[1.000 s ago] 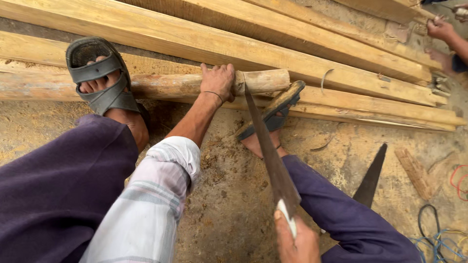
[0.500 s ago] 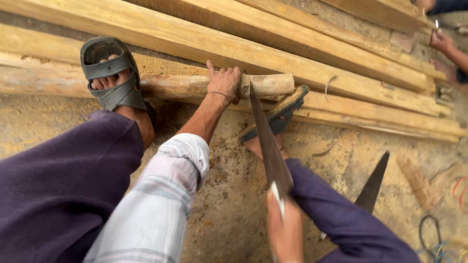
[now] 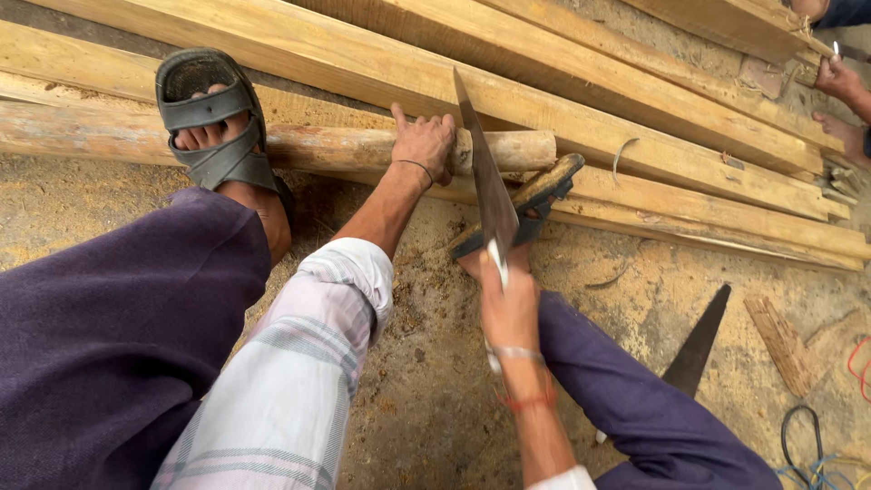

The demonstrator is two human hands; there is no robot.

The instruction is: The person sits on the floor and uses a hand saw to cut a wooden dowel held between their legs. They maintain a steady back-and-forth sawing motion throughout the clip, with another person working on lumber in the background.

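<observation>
My saw [image 3: 487, 186] has slid forward so its tip stands above the round pole [image 3: 363, 148] at frame centre, my right hand [image 3: 508, 304] wrapped tight on the handle, my left hand [image 3: 425, 143] clamped over the pole, so the cut goes on.

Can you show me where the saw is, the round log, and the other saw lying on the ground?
handsaw [image 3: 484, 177], head view, middle of the blade.
round log [image 3: 345, 147], head view, bare bark between foot and left hand.
spare saw [image 3: 700, 340], head view, dark blade on the sawdust.
</observation>
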